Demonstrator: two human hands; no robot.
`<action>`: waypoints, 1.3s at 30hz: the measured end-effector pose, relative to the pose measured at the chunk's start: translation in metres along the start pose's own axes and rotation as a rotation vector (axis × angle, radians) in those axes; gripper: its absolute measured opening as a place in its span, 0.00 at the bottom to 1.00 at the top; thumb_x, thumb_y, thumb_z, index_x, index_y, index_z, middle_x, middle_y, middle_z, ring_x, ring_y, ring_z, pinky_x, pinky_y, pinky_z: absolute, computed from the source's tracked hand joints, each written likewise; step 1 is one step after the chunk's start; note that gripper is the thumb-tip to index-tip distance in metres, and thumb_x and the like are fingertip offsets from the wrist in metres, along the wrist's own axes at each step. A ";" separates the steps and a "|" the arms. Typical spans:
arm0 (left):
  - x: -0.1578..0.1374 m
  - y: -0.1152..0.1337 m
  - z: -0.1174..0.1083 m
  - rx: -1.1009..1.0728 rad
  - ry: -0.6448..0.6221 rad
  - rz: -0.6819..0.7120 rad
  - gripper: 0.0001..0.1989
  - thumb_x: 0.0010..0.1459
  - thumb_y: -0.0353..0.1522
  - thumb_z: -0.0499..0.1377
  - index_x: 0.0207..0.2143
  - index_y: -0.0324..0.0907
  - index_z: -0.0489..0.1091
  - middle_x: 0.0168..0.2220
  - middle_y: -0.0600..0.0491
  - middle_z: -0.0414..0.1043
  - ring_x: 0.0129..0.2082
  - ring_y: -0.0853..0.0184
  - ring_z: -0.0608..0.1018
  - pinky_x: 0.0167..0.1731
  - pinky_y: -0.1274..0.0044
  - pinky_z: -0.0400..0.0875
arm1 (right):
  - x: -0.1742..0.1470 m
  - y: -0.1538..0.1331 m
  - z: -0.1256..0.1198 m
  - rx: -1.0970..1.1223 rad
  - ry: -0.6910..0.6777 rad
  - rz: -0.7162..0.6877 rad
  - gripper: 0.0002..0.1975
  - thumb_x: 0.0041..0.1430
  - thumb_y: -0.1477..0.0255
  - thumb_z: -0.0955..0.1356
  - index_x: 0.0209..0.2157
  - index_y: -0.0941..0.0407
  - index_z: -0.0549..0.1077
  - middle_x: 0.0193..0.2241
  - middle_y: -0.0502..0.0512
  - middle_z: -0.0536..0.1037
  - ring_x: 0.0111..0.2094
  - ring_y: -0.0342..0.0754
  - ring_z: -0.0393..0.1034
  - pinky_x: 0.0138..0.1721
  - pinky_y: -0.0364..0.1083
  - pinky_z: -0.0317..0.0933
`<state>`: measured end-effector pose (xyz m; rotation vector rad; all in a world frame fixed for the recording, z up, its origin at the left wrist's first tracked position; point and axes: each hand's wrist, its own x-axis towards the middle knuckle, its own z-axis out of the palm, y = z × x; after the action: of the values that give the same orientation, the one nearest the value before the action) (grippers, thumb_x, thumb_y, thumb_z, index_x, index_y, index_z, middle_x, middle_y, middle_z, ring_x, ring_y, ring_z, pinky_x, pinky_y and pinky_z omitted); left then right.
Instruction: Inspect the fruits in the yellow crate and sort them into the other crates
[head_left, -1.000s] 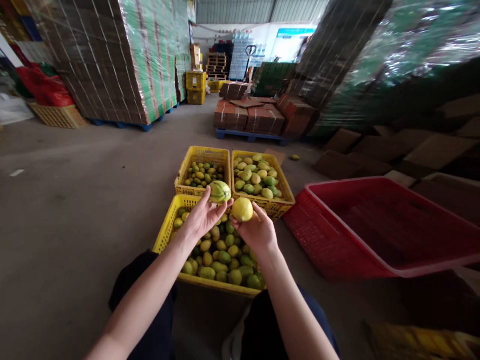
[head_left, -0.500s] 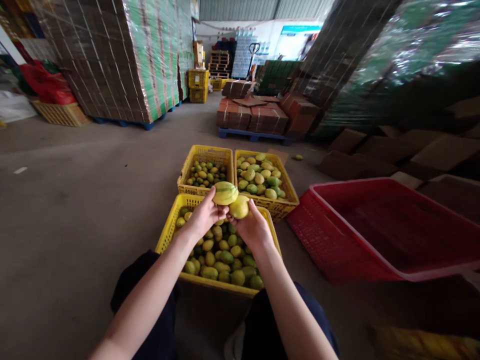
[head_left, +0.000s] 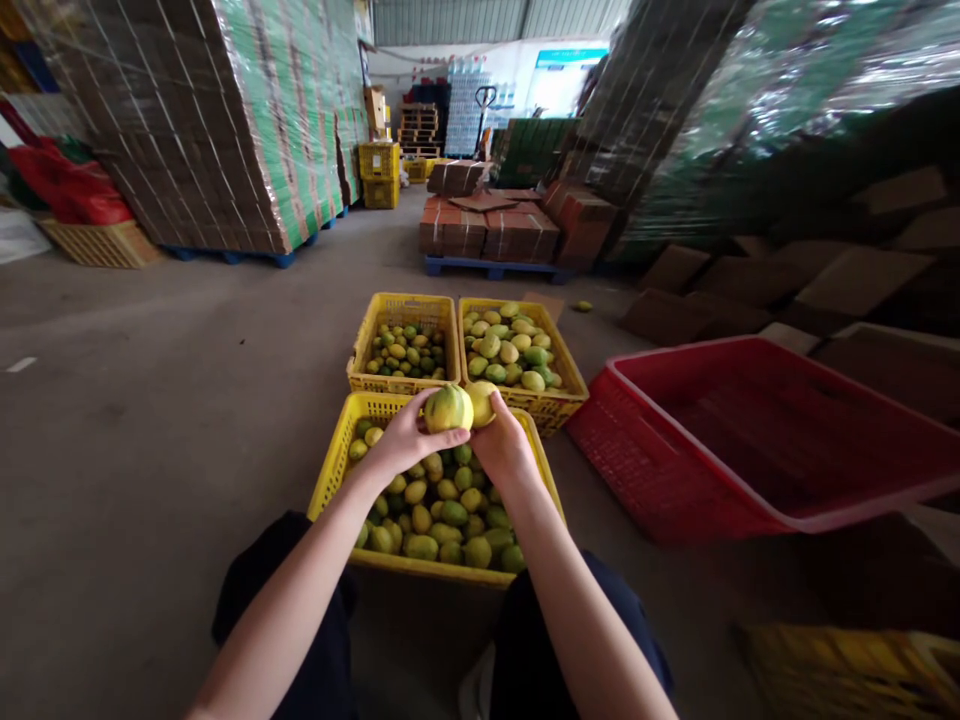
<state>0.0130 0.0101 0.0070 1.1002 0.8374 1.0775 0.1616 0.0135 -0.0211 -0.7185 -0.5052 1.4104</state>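
In my left hand [head_left: 409,437] I hold a ribbed papaya [head_left: 448,409], yellow with green streaks, its rounded end facing me. My fingers curl around it, with the thumb along its lower side. A second, yellower papaya [head_left: 483,402] sits in my right hand [head_left: 507,445], just behind and right of the first and partly hidden by it. Both hands are close together above the near yellow crate [head_left: 332,462], which holds many yellow-green fruits. Behind it stand a left yellow crate [head_left: 397,384] of smaller fruits and a right yellow crate [head_left: 559,402] of larger, paler ones.
A large red bin [head_left: 630,450] stands at the right. Flattened cardboard [head_left: 757,285] lies beyond it. Bundled cardboard sits on a blue pallet [head_left: 495,268] ahead. Wrapped carton stacks [head_left: 285,130] rise on both sides. One loose fruit [head_left: 583,306] lies on the floor.
My left hand has turned its papaya from sideways to end-on and moved it slightly lower. The right papaya has shifted up a little and is now partly behind it.
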 end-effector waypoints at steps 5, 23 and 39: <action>0.004 -0.001 0.001 -0.112 0.059 0.000 0.27 0.36 0.30 0.78 0.42 0.43 0.77 0.43 0.50 0.79 0.40 0.62 0.80 0.42 0.75 0.74 | -0.002 -0.010 0.003 -0.017 -0.009 -0.008 0.17 0.48 0.57 0.76 0.34 0.54 0.77 0.30 0.52 0.81 0.37 0.51 0.77 0.30 0.45 0.70; -0.004 0.008 0.011 -0.079 0.254 0.393 0.30 0.38 0.24 0.76 0.46 0.47 0.76 0.58 0.49 0.71 0.67 0.56 0.65 0.61 0.74 0.66 | -0.025 -0.008 0.016 -0.373 -0.057 -0.545 0.22 0.41 0.75 0.81 0.41 0.49 0.81 0.48 0.53 0.80 0.55 0.54 0.71 0.59 0.53 0.64; 0.017 0.003 -0.002 -0.575 0.187 -0.019 0.19 0.48 0.34 0.72 0.42 0.42 0.73 0.37 0.52 0.77 0.40 0.67 0.79 0.42 0.77 0.75 | -0.015 -0.002 0.015 -0.078 0.015 -0.114 0.13 0.45 0.62 0.77 0.33 0.49 0.77 0.33 0.47 0.79 0.38 0.50 0.74 0.32 0.45 0.72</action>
<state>0.0150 0.0274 0.0091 0.5145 0.6196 1.3122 0.1511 0.0008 -0.0075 -0.7503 -0.5832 1.2838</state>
